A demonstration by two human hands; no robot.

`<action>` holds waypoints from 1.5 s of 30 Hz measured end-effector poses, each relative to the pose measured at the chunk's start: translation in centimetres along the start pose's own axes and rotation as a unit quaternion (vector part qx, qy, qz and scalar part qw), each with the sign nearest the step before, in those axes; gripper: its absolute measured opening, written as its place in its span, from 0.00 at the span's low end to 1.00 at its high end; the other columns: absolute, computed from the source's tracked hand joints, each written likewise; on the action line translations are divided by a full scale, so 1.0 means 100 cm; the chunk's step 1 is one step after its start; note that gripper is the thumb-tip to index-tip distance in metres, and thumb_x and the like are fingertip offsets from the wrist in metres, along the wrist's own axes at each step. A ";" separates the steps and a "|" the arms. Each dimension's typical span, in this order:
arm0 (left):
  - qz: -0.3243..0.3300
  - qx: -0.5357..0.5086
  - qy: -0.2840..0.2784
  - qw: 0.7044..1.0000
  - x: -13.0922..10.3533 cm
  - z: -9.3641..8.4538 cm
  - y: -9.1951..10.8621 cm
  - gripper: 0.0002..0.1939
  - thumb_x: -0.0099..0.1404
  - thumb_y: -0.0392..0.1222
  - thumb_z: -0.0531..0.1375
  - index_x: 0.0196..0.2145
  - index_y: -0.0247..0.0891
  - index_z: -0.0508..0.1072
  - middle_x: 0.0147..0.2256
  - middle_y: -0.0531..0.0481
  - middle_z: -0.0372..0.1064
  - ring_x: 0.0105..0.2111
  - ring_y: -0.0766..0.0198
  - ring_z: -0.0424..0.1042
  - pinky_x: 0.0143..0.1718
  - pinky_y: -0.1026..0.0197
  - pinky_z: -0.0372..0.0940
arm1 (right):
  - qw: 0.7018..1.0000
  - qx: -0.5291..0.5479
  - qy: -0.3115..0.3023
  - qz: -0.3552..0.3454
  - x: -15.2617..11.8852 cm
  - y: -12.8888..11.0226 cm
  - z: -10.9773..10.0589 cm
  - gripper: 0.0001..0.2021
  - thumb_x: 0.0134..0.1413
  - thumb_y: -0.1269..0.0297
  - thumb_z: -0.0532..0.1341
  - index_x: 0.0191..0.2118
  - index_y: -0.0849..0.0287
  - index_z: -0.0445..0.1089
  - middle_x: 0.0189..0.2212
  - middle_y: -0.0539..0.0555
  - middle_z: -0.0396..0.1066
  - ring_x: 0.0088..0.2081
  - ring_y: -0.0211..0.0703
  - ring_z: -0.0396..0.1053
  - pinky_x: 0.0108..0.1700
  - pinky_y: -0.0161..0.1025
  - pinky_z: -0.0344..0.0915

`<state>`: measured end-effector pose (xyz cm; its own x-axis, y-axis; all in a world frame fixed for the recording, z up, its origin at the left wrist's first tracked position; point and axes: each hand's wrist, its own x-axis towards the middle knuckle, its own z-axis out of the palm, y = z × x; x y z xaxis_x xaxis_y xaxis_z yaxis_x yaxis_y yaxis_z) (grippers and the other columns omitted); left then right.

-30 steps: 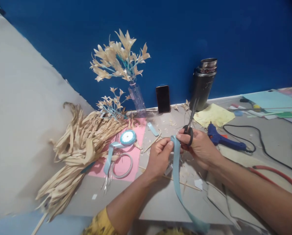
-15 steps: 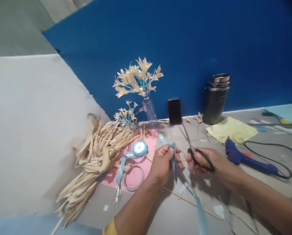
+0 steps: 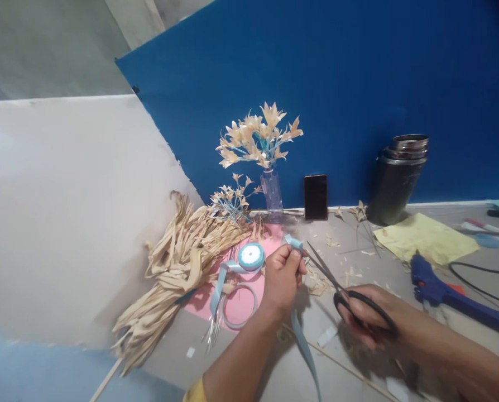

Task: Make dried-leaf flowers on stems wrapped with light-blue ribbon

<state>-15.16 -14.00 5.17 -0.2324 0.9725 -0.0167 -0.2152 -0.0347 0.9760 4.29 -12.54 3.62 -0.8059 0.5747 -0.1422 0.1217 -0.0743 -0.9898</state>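
Note:
My left hand [image 3: 283, 279] pinches a light blue ribbon [image 3: 293, 242], with a short folded piece above the fingertips and a long tail hanging below the hand. My right hand [image 3: 369, 312] is closed round the black handles of a pair of scissors [image 3: 325, 269]. Their blades point up and left, slightly parted, and the tips are close beside the ribbon. Whether they touch it I cannot tell. To the left lie a ribbon spool [image 3: 252, 256] with a loose strip and a pale ring [image 3: 240, 306] on pink paper [image 3: 270, 239].
Dried husk strips [image 3: 178, 268] form a bundle at left. Husk flowers stand in a clear bottle [image 3: 272, 195] near a phone [image 3: 315, 197] and a dark flask [image 3: 398, 178]. Yellow paper [image 3: 427, 239] and a blue glue gun [image 3: 450, 296] with a cord lie at right; scraps and a thin stick [image 3: 345, 365] are nearer.
The scissors have swung from upright to leaning left, and my right hand has moved right and down. Less ribbon shows above my left fingers. The view has shifted left.

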 end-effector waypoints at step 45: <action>-0.066 -0.034 0.007 0.997 0.014 -0.004 0.015 0.13 0.64 0.46 0.63 0.35 0.30 0.74 0.28 0.43 0.75 0.26 0.62 0.76 0.26 0.62 0.70 | 0.891 -0.012 0.448 -0.070 -0.006 -0.029 -0.040 0.10 0.36 0.63 0.72 0.28 0.53 0.73 0.24 0.50 0.71 0.26 0.41 0.63 0.28 0.39 0.59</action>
<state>-16.13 -12.82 6.53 -0.2103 0.9664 -0.1476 -0.3094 0.0774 0.9478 6.75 -9.39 6.61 -0.0289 0.9979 0.0588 0.0762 0.0608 -0.9952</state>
